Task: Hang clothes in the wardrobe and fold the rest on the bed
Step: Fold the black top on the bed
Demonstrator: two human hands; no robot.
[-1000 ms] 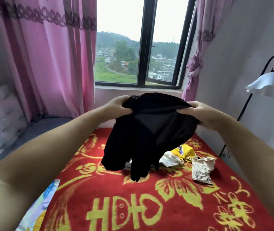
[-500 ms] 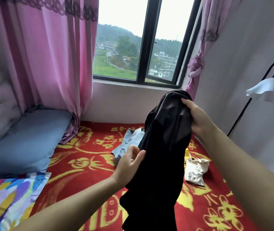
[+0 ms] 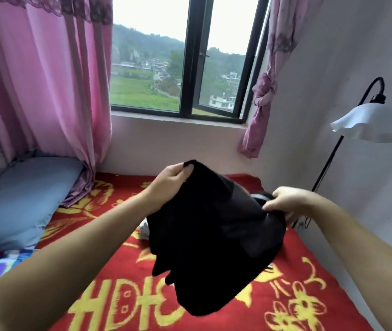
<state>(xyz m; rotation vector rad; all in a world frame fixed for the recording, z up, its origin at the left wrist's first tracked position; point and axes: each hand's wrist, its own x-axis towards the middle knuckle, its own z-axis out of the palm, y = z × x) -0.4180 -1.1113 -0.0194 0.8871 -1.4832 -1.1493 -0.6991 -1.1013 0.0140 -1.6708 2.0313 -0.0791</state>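
A limp black fabric garment (image 3: 214,237) is gripped at 2 upper corners by the left hand (image 3: 169,181) and right hand (image 3: 285,201), hanging below both grips over the red-and-yellow patterned bed cover (image 3: 309,295).

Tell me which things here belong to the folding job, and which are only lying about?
Job: black garment, held by left hand and right hand; bed.
Lying about: blue pillow, lamp, pink curtains.

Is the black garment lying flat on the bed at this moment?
No: the black garment is held up above the red blanket, gripped by the left hand and the right hand.
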